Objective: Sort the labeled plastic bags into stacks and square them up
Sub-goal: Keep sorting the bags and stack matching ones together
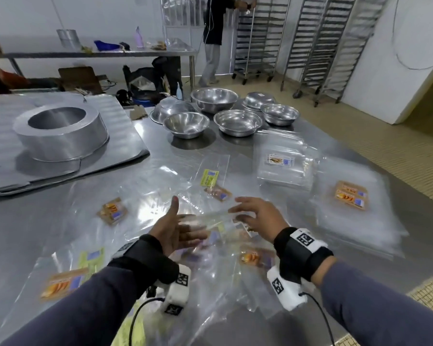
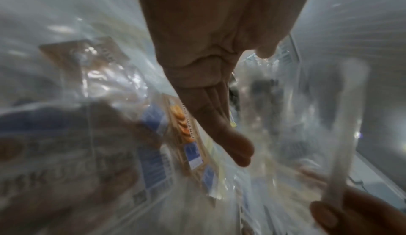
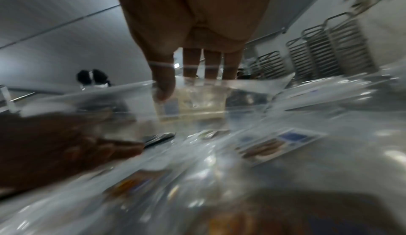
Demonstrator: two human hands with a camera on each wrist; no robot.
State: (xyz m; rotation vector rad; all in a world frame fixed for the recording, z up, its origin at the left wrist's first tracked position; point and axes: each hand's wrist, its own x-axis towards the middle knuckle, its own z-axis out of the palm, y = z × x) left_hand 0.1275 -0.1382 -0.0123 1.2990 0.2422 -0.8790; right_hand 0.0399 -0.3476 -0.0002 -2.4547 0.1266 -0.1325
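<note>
Several clear plastic bags with printed labels lie scattered over the steel table [image 1: 48, 221]. My left hand [image 1: 178, 228] hovers above them with its palm turned right, fingers straight and thumb up. My right hand [image 1: 258, 216] faces it and pinches a clear bag [image 3: 191, 105] with a pale label, thumb in front and fingers behind. That bag [image 1: 210, 218] hangs blurred between the two hands. A stack of white-labelled bags [image 1: 280, 161] sits at the back right. A stack of orange-labelled bags [image 1: 351, 196] lies to the right. A yellow-green label [image 1: 209, 177] and brown labels [image 1: 113, 211] show among the loose bags.
Several steel bowls [image 1: 185, 123] stand behind the bags. A round metal tin [image 1: 60, 133] sits on a tray [image 1: 125, 146] at the back left. The table's right edge runs beside the orange stack. A person [image 1: 213, 33] stands at wire racks [image 1: 263, 33] far behind.
</note>
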